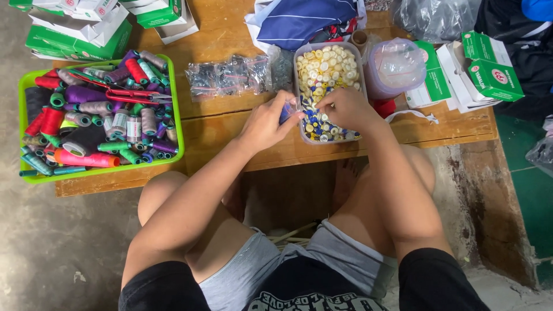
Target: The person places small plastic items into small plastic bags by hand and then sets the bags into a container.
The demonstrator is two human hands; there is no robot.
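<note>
From the head view, a clear rectangular plastic tub of cream, yellow and blue buttons sits on the worn wooden counter. The left hand rests at the tub's left edge, its grip pinched on a small blue piece. The right hand lies over the tub's near half, fingertips curled down among the buttons; I cannot tell whether its grip holds one. Well left of the tub stands a lime-green plastic tray of thread spools.
</note>
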